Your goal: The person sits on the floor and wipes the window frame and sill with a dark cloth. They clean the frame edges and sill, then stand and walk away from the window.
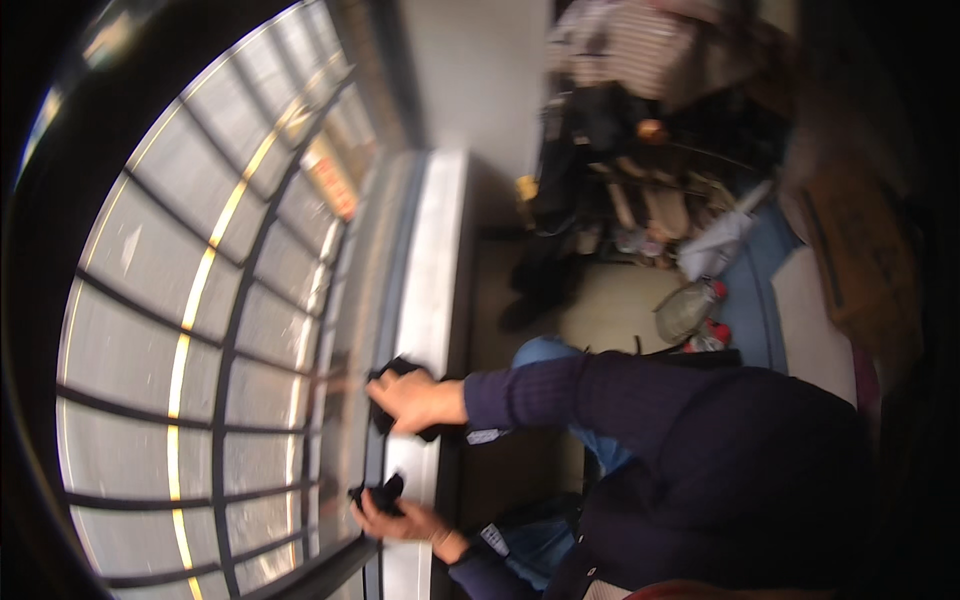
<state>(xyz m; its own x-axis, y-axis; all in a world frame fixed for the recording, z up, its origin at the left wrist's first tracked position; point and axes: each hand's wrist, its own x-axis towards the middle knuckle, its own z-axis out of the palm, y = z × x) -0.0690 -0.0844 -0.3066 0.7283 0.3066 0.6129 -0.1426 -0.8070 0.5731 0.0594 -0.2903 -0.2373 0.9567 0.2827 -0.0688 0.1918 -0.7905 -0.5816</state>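
A window with a dark metal grille [217,420] curves along the left, with a pale sill [431,277] beside it. My right hand [416,400] lies palm down over a bunched black cloth [397,366] on the sill, its fingers pointing at the window. Lower in the view, my left hand [401,521] holds a smaller black cloth item [386,495] between thumb and fingers, at the window edge of the sill. The two hands are apart. Blur hides the exact kind of both items.
Past the sill, a rack of shoes [660,210] stands under piled clothes [630,45]. Plastic bottles with red caps [686,311], a white bag [716,244] and a brown box or bag [862,255] are at the right. Dark footwear [544,281] lies on the floor.
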